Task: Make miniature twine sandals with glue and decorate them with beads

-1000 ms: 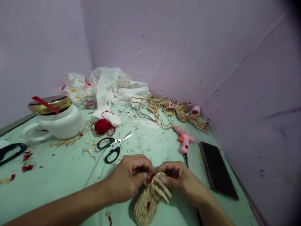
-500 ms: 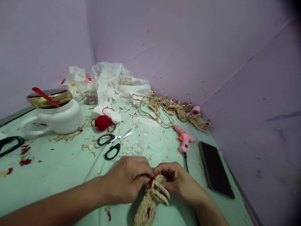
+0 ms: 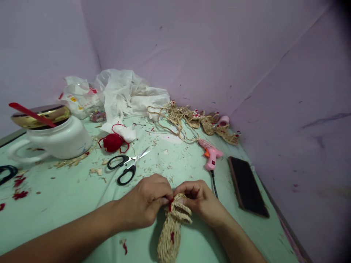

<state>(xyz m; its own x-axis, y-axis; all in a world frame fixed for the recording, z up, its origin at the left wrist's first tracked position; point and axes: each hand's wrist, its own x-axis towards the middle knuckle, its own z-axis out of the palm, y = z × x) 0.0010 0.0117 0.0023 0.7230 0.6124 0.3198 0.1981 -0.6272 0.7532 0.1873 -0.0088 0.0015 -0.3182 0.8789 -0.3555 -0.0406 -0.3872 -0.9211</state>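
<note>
A small braided straw sandal [image 3: 168, 239] with rope-like straps [image 3: 182, 213] lies at the near edge of the view, its strapped end between my hands. Red yarn [image 3: 171, 205] is wound at the side of the straps, and a red mark shows on the sole. My left hand [image 3: 149, 201] pinches with thumb and forefinger at this yarn; the fingertips partly hide it. From the other side, my right hand [image 3: 201, 202] grips the strapped end, thumb by the straps and fingers curled over the far edge.
Black-handled scissors [image 3: 128, 166] lie partly spread beyond my left hand, near a red yarn ball [image 3: 112, 142]. A pink glue gun [image 3: 211, 155] and a phone [image 3: 248, 186] lie right. A white mug [image 3: 60, 140] stands left. More straw sandals [image 3: 208, 126] line the wall.
The view has shifted slightly, so table things sit further left and a little higher. Both hands stay on the sandal, which now lies a bit more upright in view.
</note>
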